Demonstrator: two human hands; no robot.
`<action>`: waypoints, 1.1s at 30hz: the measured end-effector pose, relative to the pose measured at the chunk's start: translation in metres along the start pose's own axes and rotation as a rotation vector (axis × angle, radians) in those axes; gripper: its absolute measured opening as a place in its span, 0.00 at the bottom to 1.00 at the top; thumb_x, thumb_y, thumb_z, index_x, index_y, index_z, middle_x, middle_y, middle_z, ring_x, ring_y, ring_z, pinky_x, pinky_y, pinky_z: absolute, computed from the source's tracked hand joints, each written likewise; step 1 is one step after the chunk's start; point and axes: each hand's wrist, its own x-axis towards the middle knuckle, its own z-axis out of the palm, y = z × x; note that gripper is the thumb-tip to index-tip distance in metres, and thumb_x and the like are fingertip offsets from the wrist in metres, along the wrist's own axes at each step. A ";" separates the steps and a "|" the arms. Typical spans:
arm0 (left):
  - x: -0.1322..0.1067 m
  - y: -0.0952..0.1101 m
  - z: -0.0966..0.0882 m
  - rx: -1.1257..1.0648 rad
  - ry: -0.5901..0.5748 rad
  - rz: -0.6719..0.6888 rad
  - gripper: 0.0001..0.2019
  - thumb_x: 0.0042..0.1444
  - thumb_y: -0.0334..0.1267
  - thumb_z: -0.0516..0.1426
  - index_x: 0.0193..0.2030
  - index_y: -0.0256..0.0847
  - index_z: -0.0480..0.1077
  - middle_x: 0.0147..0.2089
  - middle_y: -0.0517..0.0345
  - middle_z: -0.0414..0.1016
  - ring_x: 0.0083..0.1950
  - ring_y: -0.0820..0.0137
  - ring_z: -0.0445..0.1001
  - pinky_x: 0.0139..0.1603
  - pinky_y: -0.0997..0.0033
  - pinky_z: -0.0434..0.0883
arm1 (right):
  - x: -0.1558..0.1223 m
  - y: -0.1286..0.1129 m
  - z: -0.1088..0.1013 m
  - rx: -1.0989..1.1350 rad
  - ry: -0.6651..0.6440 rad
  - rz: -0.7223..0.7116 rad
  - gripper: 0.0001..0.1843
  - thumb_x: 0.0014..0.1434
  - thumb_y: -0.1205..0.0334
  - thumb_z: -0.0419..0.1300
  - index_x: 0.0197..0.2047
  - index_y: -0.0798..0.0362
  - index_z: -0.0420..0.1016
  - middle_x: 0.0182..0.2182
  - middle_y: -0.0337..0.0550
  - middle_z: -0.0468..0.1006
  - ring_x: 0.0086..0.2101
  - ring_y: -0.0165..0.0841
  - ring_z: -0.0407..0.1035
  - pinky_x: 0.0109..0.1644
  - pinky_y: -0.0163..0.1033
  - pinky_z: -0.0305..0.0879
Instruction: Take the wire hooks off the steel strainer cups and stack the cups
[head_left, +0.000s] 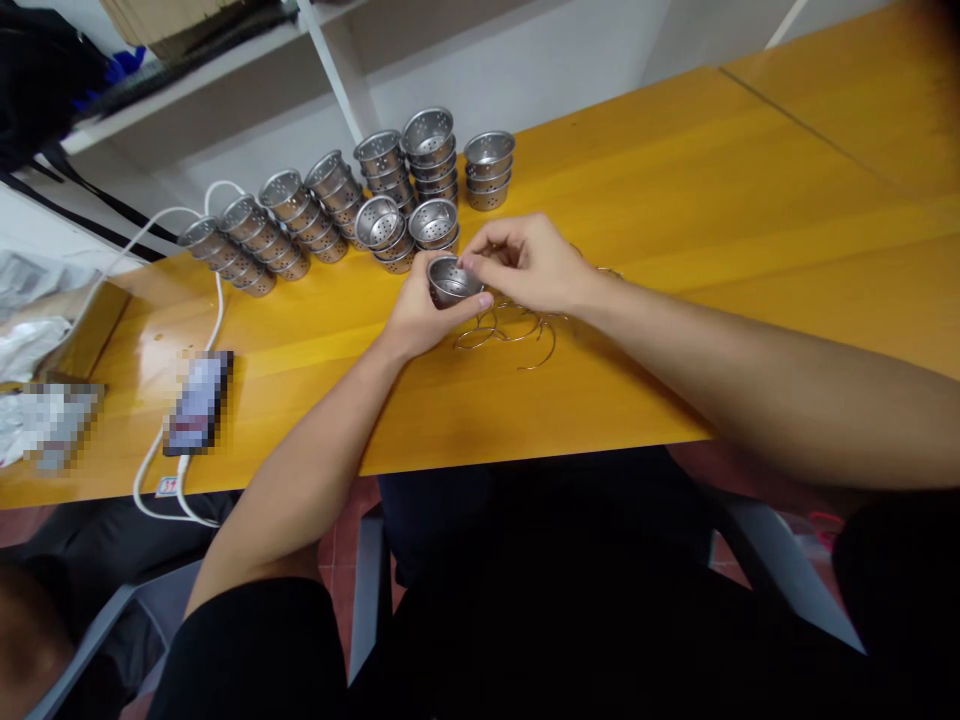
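The left hand (418, 312) cradles a perforated metal cup (452, 284), mouth up, and the right hand (534, 265) has thumb and fingertips together at its rim, though whether they pinch anything I cannot tell; a steady left hold and light fingertip pressure should suit this step. Loose wire rings (552, 352) lie on the table (465, 415) beside the right hand, with stacks of matching cups (431, 150) beyond both hands. Farther off, left of the left hand, are a phone (199, 405), its screen pixelated, and 1 small label (166, 486), too blurred to read.
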 end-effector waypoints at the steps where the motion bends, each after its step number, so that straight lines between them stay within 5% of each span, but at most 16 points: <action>1: 0.001 0.000 -0.001 -0.032 -0.010 -0.006 0.49 0.60 0.80 0.82 0.71 0.51 0.73 0.61 0.52 0.88 0.58 0.57 0.91 0.65 0.51 0.88 | 0.001 -0.002 -0.003 0.045 -0.046 -0.013 0.30 0.70 0.24 0.84 0.46 0.41 0.88 0.37 0.43 0.85 0.38 0.44 0.75 0.42 0.52 0.78; 7: 0.002 0.006 -0.006 -0.148 -0.059 -0.031 0.52 0.57 0.87 0.80 0.69 0.50 0.76 0.63 0.51 0.89 0.60 0.59 0.89 0.64 0.56 0.86 | 0.001 -0.007 -0.020 0.248 -0.224 -0.068 0.45 0.52 0.10 0.90 0.43 0.41 0.84 0.35 0.40 0.84 0.40 0.42 0.77 0.44 0.48 0.79; 13: 0.002 -0.003 0.000 -0.025 -0.075 0.061 0.53 0.57 0.75 0.85 0.75 0.51 0.70 0.68 0.49 0.87 0.67 0.53 0.91 0.71 0.52 0.86 | 0.002 -0.008 -0.016 0.180 -0.157 0.027 0.44 0.52 0.15 0.94 0.39 0.41 0.80 0.29 0.38 0.78 0.33 0.41 0.71 0.36 0.48 0.72; 20: 0.002 -0.005 0.001 -0.006 -0.059 0.051 0.47 0.61 0.63 0.86 0.75 0.50 0.70 0.67 0.49 0.87 0.65 0.54 0.90 0.71 0.50 0.86 | 0.003 -0.005 -0.009 0.102 -0.096 0.020 0.37 0.60 0.27 0.94 0.38 0.42 0.79 0.30 0.40 0.80 0.36 0.43 0.76 0.41 0.49 0.78; 29: 0.001 -0.007 0.001 0.023 -0.043 0.063 0.47 0.61 0.66 0.87 0.74 0.50 0.72 0.65 0.51 0.87 0.63 0.55 0.91 0.72 0.51 0.88 | 0.001 -0.003 -0.009 0.116 -0.112 -0.001 0.35 0.59 0.28 0.95 0.37 0.42 0.83 0.33 0.42 0.85 0.38 0.45 0.79 0.42 0.51 0.82; 33: 0.002 -0.013 -0.002 0.021 -0.037 0.067 0.50 0.61 0.71 0.86 0.76 0.50 0.70 0.68 0.49 0.87 0.66 0.53 0.92 0.73 0.50 0.88 | -0.001 -0.002 -0.011 0.066 -0.045 -0.026 0.32 0.65 0.25 0.91 0.46 0.42 0.90 0.41 0.47 0.91 0.43 0.49 0.83 0.46 0.54 0.85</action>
